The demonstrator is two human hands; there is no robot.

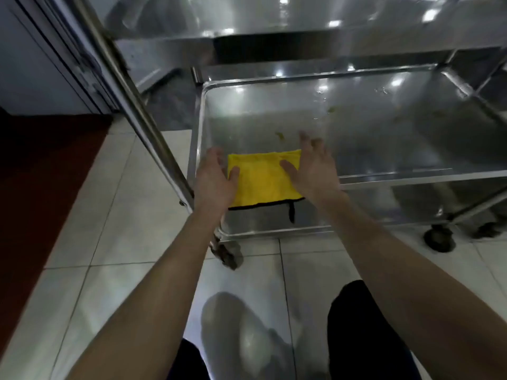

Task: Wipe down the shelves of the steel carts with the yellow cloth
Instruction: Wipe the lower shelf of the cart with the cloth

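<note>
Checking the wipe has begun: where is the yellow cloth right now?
In the head view, the yellow cloth lies flat on the steel cart shelf near its left edge, between the left hand and right hand.

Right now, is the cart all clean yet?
Not yet. Nothing looks clearly finished. The cloth lies flat on the bottom shelf, with the left hand and right hand open at its sides, thumbs on it. Green bits beyond the cloth need wiping. How clean the top shelf is can't be told.
</note>
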